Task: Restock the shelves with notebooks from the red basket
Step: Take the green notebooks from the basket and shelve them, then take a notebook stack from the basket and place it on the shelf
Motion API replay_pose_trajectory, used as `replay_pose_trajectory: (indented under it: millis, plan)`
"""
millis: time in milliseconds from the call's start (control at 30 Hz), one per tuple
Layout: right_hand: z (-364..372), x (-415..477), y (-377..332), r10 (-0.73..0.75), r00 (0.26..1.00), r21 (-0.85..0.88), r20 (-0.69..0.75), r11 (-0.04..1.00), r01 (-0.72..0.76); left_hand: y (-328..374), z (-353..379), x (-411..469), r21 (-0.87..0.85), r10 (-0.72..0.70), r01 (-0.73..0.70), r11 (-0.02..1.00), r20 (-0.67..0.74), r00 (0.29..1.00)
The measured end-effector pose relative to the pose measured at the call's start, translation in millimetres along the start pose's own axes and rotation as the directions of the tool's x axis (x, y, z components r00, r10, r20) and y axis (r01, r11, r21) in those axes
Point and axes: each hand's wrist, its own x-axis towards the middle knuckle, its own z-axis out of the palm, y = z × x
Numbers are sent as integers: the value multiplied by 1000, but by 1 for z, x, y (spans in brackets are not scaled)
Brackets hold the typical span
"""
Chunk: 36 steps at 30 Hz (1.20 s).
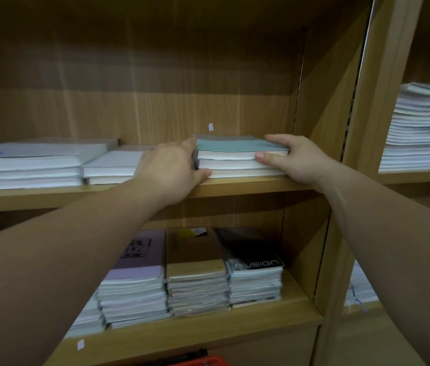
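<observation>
A short stack of notebooks (235, 157) with a teal and grey top cover lies on the upper wooden shelf (248, 186). My left hand (171, 170) presses against the stack's left side, thumb under its front corner. My right hand (293, 159) grips the right end, thumb on the page edges and fingers over the top cover. A sliver of the red basket (198, 361) shows at the bottom edge, below the lower shelf.
Flat piles of grey and white notebooks (36, 165) fill the upper shelf to the left. On the lower shelf (208, 331) stand three piles: purple, brown, and black marked "nusign" (255, 262). A tall white pile (417, 128) sits in the right bay.
</observation>
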Motion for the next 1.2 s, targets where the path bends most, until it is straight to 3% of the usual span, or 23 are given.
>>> replay_pose_trajectory:
  millis: [67,133,233,333,400,467,533,633,700,800,933,1067,1200]
  plan:
    - [15,-22,3,-82,971,-50,-225,996,73,-7,0,-29,-84,55,-70,994,-161,985]
    - [37,-57,5,-197,894,-111,-403,980,166,-17,4,-68,-163,121,-178,971,-309,943]
    - [88,-127,8,-310,831,-115,-462,950,291,-38,27,-141,-251,138,-239,938,-362,922]
    - [155,-203,12,-261,906,10,-334,960,280,-53,65,-222,-390,45,-127,912,-212,976]
    - [199,-249,17,-135,983,113,-121,982,149,-60,95,-274,-465,-35,19,885,-26,999]
    - [239,-287,24,52,986,154,156,985,-76,-63,123,-324,-477,-127,219,851,219,968]
    - [266,-316,32,231,894,165,383,935,-312,-60,148,-365,-426,-210,439,791,485,849]
    - [291,-346,49,407,719,73,564,842,-534,-53,171,-405,-350,-152,655,670,799,582]
    - [300,-354,64,486,654,-31,580,816,-578,-48,179,-419,-296,-101,650,699,860,501]
    - [311,-357,89,598,599,-42,533,725,-687,-48,185,-430,-190,-69,480,856,880,471]
    - [319,-358,96,676,503,-94,538,641,-762,-62,192,-443,-92,-29,299,950,926,377]
    - [326,-358,98,699,490,-130,521,632,-764,-67,195,-435,-63,-52,250,966,903,427]
    - [326,-357,99,710,489,-171,508,639,-750,-65,196,-433,-47,-48,211,976,903,426]
